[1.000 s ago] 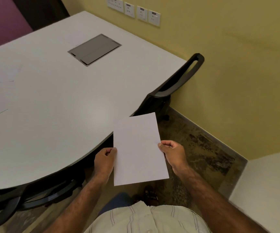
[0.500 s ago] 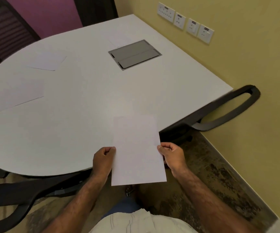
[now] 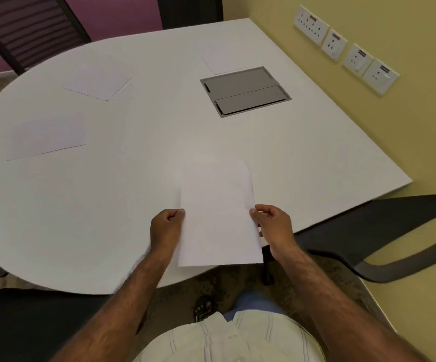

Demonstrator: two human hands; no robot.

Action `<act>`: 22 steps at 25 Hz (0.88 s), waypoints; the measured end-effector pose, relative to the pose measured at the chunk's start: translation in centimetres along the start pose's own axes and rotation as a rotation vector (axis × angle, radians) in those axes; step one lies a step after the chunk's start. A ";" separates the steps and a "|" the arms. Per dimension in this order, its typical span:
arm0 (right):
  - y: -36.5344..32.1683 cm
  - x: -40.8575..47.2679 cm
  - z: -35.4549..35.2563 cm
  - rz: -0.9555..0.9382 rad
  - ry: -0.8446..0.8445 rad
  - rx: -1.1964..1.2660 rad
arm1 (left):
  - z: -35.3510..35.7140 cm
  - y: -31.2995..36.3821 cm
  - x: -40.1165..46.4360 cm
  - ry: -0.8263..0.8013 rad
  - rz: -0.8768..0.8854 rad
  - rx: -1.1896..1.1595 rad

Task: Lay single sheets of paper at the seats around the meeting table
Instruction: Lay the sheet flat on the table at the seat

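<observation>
A white sheet of paper (image 3: 218,215) is held over the near edge of the white meeting table (image 3: 133,192), its far half above the tabletop. My left hand (image 3: 165,227) pinches its left edge and my right hand (image 3: 273,226) pinches its right edge. Three more sheets lie flat on the table: one at the left (image 3: 48,137), one farther back left (image 3: 98,84), and one at the back (image 3: 223,61) beside the grey cable hatch (image 3: 245,91).
A black chair (image 3: 384,231) stands at the table's right side, close to the yellow wall with its row of sockets (image 3: 345,49). Another dark chair (image 3: 28,30) is at the far left, and a black chair back (image 3: 28,322) sits low at the near left.
The view has swung and come closer to the table. The held sheet has moved from beside the table edge to over the tabletop. Both hands keep their grip.
</observation>
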State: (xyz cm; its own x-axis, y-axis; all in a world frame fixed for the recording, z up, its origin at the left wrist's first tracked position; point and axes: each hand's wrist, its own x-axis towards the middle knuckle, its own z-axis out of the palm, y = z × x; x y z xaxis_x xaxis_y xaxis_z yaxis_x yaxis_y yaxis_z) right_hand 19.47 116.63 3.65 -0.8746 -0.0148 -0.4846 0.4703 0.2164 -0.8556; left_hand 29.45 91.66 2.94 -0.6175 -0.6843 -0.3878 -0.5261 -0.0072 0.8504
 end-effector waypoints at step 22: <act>-10.9 28.2 -0.5 -0.011 0.133 -0.040 | 16.8 11.1 19.6 -0.090 -0.006 0.127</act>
State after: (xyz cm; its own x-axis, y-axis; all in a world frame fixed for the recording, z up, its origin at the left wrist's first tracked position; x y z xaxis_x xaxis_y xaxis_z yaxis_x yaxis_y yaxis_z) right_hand -10.36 114.36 -0.62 -0.8888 0.1115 -0.4445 0.4579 0.2561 -0.8513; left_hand 1.69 90.47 -1.19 -0.6607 -0.6166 -0.4282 -0.5963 0.0846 0.7983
